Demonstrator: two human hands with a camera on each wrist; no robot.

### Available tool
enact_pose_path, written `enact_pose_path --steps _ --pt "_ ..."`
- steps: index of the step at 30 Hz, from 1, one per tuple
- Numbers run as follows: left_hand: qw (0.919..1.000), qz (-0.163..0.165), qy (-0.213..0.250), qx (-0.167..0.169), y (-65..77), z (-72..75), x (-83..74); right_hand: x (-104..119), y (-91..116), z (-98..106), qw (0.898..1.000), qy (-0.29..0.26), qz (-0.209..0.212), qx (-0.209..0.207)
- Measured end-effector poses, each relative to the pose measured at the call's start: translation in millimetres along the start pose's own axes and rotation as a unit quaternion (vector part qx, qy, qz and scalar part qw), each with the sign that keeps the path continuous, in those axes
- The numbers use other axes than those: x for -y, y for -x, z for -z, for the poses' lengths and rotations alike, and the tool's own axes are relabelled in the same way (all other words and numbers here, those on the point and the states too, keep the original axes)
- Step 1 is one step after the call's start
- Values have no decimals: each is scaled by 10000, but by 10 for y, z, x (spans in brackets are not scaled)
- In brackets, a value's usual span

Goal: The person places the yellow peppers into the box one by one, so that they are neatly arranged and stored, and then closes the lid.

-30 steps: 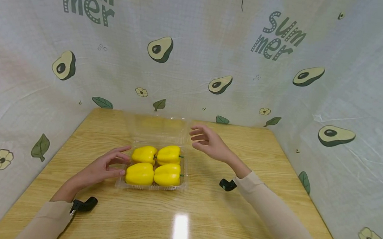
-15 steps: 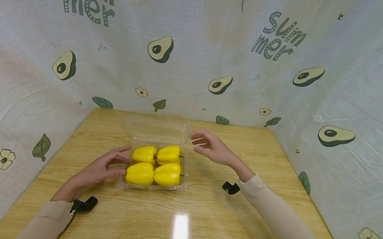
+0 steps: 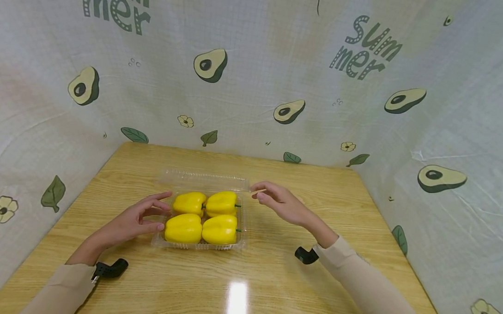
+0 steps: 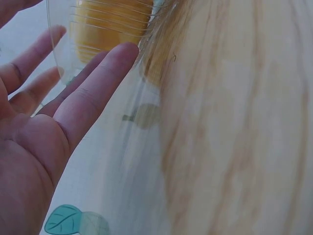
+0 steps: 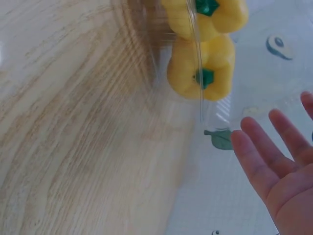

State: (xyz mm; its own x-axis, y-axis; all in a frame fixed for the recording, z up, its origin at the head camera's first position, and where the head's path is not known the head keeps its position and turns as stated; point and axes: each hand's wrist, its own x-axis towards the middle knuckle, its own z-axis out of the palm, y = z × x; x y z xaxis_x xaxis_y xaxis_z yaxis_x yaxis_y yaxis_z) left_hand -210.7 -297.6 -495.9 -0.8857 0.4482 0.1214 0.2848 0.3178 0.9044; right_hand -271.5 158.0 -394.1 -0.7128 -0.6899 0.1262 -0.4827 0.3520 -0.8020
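Observation:
Several yellow bell peppers sit in two rows inside a clear plastic clamshell box on the table. Its hinged clear lid is raised at the back and looks like a narrow band from above. My left hand lies along the box's left side, fingers spread and thumb near the front pepper. Straight fingers of that left hand show beside the clear wall in the left wrist view. Fingertips of my right hand are at the lid's right edge; the right wrist view shows that right hand with extended fingers.
The wooden table extends in front of the box and to both sides. A white cloth printed with avocados and leaves hangs behind and along the sides. Black wrist-camera mounts stick out near both cuffs.
The lid has swung from leaning back to a nearly edge-on position as seen from the head. My right hand has moved slightly down and toward me along with it. The left hand has stayed put.

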Motion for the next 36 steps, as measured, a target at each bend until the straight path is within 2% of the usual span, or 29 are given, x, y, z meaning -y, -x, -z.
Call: enact_pose_path --steps 10,26,36 --pt "10000 4 -35 -11 1 0 12 -18 38 -65 9999 -140 -7 68" --pt "9999 107 111 -25 10 1 9 -54 101 -185 9999 12 9 -151" --pt "9989 317 -334 -74 21 -7 -16 -64 159 -286 9997 89 -161 -127"
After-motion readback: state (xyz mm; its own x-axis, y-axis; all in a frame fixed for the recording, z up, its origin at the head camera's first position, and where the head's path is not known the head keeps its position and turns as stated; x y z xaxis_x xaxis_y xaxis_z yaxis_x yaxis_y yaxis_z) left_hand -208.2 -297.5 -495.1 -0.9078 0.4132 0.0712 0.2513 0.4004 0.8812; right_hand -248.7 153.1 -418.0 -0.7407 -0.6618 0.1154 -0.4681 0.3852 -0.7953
